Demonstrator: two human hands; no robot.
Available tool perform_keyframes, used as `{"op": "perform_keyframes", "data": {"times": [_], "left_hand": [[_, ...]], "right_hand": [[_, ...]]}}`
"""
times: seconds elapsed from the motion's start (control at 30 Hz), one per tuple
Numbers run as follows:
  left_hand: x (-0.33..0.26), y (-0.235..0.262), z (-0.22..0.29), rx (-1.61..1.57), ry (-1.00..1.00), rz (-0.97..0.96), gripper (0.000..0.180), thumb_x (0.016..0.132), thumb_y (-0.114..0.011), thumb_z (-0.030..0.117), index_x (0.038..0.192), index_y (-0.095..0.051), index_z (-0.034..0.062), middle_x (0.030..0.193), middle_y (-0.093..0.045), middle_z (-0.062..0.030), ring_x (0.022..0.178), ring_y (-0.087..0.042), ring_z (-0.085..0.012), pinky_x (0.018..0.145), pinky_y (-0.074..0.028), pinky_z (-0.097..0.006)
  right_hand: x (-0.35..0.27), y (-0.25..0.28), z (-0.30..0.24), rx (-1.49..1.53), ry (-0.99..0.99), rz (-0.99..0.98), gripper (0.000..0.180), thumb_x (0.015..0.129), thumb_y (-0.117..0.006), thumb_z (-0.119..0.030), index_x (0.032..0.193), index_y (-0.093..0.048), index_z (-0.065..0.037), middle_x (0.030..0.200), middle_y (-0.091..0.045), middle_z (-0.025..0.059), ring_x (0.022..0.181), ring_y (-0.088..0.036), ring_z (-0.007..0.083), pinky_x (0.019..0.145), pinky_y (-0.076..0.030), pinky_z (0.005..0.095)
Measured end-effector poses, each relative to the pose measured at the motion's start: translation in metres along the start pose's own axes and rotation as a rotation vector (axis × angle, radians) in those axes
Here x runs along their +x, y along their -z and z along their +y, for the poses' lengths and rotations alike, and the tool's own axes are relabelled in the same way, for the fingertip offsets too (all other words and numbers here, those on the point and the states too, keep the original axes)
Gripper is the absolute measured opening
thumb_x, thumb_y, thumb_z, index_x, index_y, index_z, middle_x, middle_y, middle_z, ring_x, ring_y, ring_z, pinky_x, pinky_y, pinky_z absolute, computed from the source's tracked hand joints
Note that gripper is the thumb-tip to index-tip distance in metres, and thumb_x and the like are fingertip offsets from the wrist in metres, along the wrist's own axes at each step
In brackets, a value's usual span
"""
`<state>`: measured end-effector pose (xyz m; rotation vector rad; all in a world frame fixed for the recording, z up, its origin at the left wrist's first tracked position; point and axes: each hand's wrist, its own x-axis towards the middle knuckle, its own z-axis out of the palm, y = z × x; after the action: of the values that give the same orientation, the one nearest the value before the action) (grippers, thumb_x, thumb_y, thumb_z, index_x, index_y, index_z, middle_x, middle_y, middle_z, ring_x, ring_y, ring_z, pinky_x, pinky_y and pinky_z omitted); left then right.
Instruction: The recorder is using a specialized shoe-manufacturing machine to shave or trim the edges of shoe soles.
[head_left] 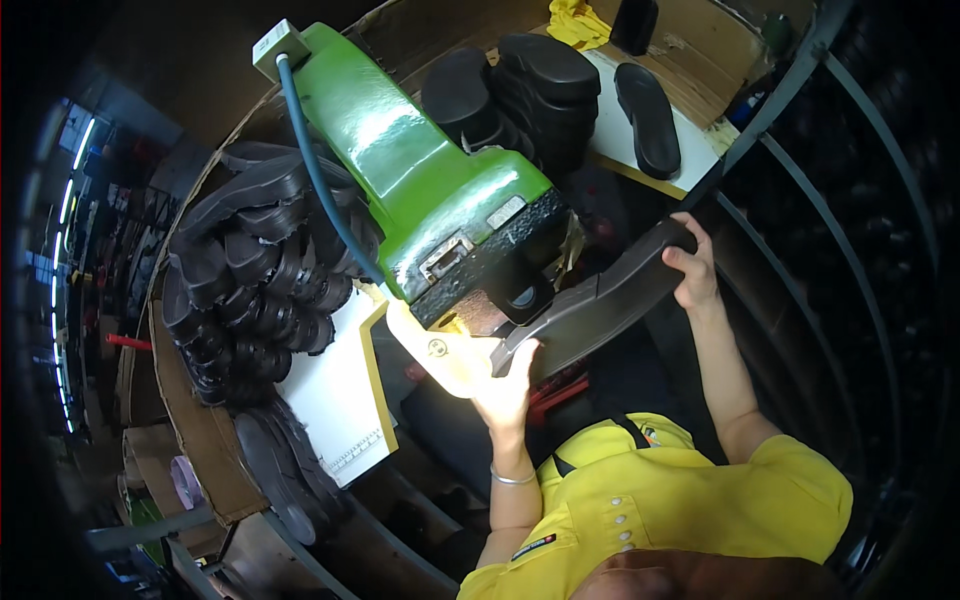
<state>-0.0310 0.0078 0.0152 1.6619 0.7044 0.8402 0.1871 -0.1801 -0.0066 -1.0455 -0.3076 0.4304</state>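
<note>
Currently: dark sole (625, 290) slantwise beside green machine (440, 185)

Your left hand (503, 392) grasps the sole's lower-left end, thumb showing, other fingers largely lost in glare; your right hand (697, 275) has its fingers clasped round the upper-right end. Long axis climbs left to right, right end farther from you. Sole spans both hands, left portion close by the machine (contact: cannot tell). Left hand is nearer the machine.

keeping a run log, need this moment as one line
left hand: at left end of dark sole; right hand: gripping its right end; green machine: head beside sole; piled soles: left of machine
</note>
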Motion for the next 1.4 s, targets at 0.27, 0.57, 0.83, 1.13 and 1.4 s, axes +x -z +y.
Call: {"op": "perform_keyframes", "data": {"times": [0.27, 0.57, 0.83, 1.13, 1.4], "left_hand": [[0.014, -0.030, -0.031, 0.257, -0.277, 0.274, 0.056, 0.062, -0.092, 0.016, 0.093, -0.047, 0.0052, 0.070, -0.045, 0.0022, 0.061, -0.040, -0.0075, 0.056, -0.036, -0.022], [0.016, 0.011, -0.040, 0.028, -0.237, 0.217, 0.052, 0.060, -0.092, 0.014, 0.094, -0.055, 0.0030, 0.079, -0.052, -0.0013, 0.069, -0.047, -0.0113, 0.064, -0.042, -0.025], [0.021, 0.026, -0.043, 0.007, -0.288, 0.085, 0.045, 0.059, -0.091, 0.012, 0.093, -0.063, 0.0015, 0.084, -0.059, -0.0049, 0.075, -0.055, -0.0153, 0.070, -0.046, -0.028], [0.012, 0.020, -0.024, 0.494, -0.418, -0.014, 0.045, 0.056, -0.092, 0.017, 0.090, -0.067, 0.0013, 0.082, -0.062, -0.0075, 0.070, -0.058, -0.0190, 0.065, -0.048, -0.030], [0.013, -0.003, -0.016, 0.610, -0.377, 0.186, 0.050, 0.053, -0.095, 0.028, 0.083, -0.064, 0.0011, 0.075, -0.062, -0.0073, 0.064, -0.057, -0.0181, 0.061, -0.047, -0.029]], "right_hand": [[0.051, -0.010, -0.022, -0.014, 0.056, -0.001, 0.035, 0.074, -0.075, -0.001, 0.106, -0.061, -0.003, 0.090, -0.065, 0.0048, 0.080, -0.063, 0.0144, 0.075, -0.051, 0.0259], [0.046, -0.035, -0.006, -0.043, -0.044, -0.055, 0.037, 0.072, -0.076, -0.002, 0.106, -0.062, -0.003, 0.091, -0.066, 0.0033, 0.082, -0.062, 0.0129, 0.077, -0.049, 0.0253], [0.027, -0.045, -0.007, -0.058, 0.036, -0.050, 0.043, 0.067, -0.080, -0.003, 0.107, -0.061, -0.002, 0.092, -0.065, 0.0039, 0.084, -0.060, 0.0129, 0.079, -0.048, 0.0257], [0.029, -0.028, 0.010, -0.034, 0.305, -0.241, 0.059, 0.054, -0.089, -0.001, 0.106, -0.061, -0.003, 0.098, -0.063, 0.0049, 0.089, -0.059, 0.0131, 0.083, -0.047, 0.0272], [0.030, -0.024, 0.010, 0.006, 0.269, -0.208, 0.058, 0.057, -0.088, -0.004, 0.108, -0.061, -0.004, 0.098, -0.063, 0.0044, 0.091, -0.059, 0.0131, 0.084, -0.047, 0.0266]]}}
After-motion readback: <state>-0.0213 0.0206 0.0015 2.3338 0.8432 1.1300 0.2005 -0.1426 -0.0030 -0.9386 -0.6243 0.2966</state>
